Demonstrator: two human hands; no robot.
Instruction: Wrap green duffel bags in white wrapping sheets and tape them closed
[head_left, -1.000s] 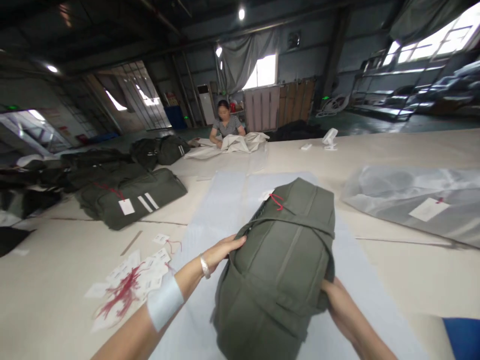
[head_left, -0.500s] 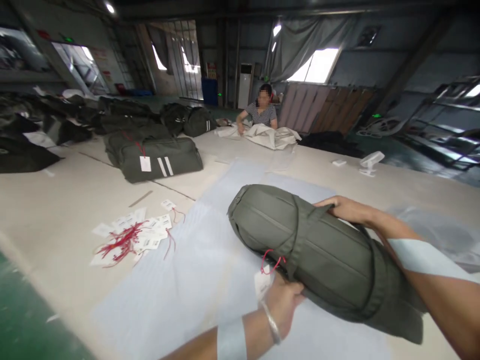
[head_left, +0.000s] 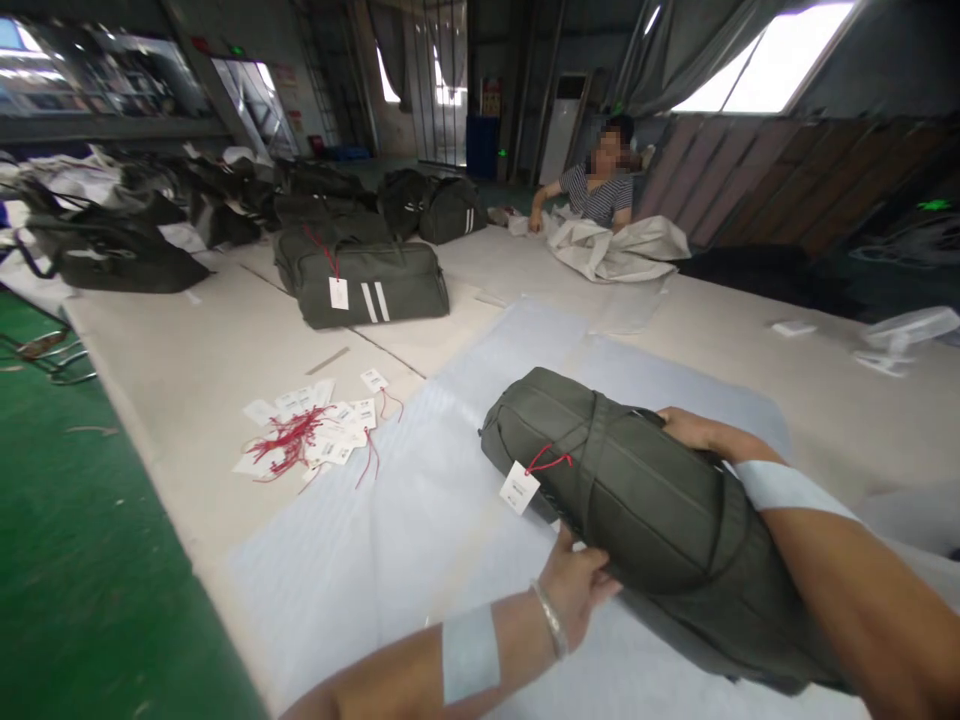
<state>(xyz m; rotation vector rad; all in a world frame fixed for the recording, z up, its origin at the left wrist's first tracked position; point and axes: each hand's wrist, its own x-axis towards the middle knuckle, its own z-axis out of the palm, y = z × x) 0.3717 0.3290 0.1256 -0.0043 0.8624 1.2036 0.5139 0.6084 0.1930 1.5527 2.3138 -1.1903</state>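
Note:
I hold an olive green duffel bag (head_left: 645, 500) just above a pale plastic sheet (head_left: 390, 540) on the wide table. My left hand (head_left: 577, 580) grips the bag's near underside, fingers curled under it. My right hand (head_left: 686, 428) lies over the bag's far top edge, fingers closed on the fabric. A white tag (head_left: 519, 487) on a red string hangs from the bag's handle strap at its left end.
A heap of white tags with red strings (head_left: 311, 435) lies left of the sheet. Another green duffel bag (head_left: 367, 285) with white stripes sits further back, with more dark bags (head_left: 112, 250) beyond. A person (head_left: 592, 190) sits at the far side handling cream cloth (head_left: 622, 250). Green floor (head_left: 67, 540) lies left.
The view has swung left and down a little. The bag stays in both hands and has shifted slightly right; the tag now hangs free at its left end.

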